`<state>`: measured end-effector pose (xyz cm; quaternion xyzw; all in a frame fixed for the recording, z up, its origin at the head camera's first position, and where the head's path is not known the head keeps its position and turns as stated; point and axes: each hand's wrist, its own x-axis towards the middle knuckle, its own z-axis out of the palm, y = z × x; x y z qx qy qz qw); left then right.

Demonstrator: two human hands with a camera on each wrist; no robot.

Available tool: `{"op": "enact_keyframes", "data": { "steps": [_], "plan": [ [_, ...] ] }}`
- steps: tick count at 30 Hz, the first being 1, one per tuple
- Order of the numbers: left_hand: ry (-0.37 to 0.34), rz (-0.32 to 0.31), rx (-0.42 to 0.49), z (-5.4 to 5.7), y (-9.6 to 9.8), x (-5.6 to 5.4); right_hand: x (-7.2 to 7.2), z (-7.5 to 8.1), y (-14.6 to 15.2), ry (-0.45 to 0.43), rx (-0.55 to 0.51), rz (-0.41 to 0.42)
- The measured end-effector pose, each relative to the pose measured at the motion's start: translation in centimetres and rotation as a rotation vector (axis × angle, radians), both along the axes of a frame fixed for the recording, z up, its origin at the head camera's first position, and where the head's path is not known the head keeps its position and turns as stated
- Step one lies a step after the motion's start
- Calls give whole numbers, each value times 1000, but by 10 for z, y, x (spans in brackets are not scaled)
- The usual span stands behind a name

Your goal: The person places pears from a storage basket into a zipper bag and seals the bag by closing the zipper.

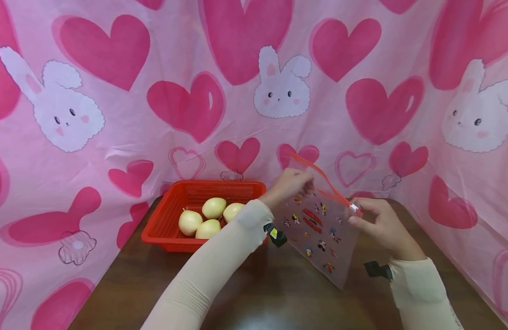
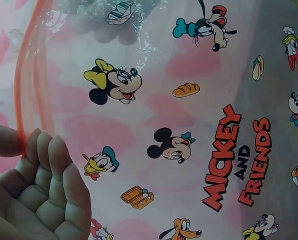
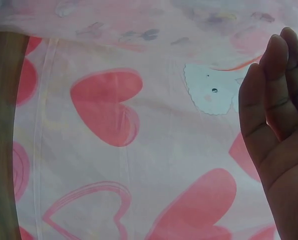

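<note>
A clear zip bag point(image 1: 316, 245) printed with cartoon characters hangs tilted above the table, its orange-red zip strip point(image 1: 320, 173) uppermost. My left hand point(image 1: 291, 185) pinches the bag just under that strip; in the left wrist view the thumb and fingertips of the left hand point(image 2: 44, 190) meet on the strip point(image 2: 23, 90). At the strip's other end, the thumb and fingers of my right hand point(image 1: 382, 224) grip the corner beside a white slider point(image 1: 354, 208). In the right wrist view, several fingers of the right hand point(image 3: 283, 130) show, while the thumb is hidden.
A red plastic basket point(image 1: 152, 229) with several pale yellow pears point(image 1: 190, 222) stands at the back left of the brown wooden table point(image 1: 134, 284), partly behind the left forearm. A pink curtain point(image 1: 237, 114) with hearts and rabbits surrounds the table's back and sides.
</note>
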<state>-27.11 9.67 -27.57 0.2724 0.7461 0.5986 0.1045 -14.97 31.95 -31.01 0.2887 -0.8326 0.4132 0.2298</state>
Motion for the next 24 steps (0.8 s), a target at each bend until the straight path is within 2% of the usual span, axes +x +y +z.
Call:
{"op": "enact_keyframes", "data": {
  "steps": [3, 5, 7, 11, 14, 17, 20, 24],
  "plan": [
    [-11, -8, 13, 0, 1, 1, -3, 0, 3, 27, -42, 86],
    [-11, -11, 20, 0, 1, 2, -5, 3, 4, 26, -58, 68],
    [-14, -18, 35, 0, 1, 3, -8, 10, 3, -23, -76, -24],
    [0, -40, 52, 0, 1, 4, -19, 29, -1, -148, -54, -260],
    [29, -54, 52, 1, 1, 5, -28, 44, -3, -213, 2, -330],
    [54, -66, 62, 2, 1, 5, -37, 56, -8, -276, 53, -329],
    [41, -78, 78, 1, 1, 5, -44, 62, -14, -313, 84, -271],
    [0, -116, 96, 0, 4, 5, -46, 60, -22, -319, 63, -179]
  ]
}}
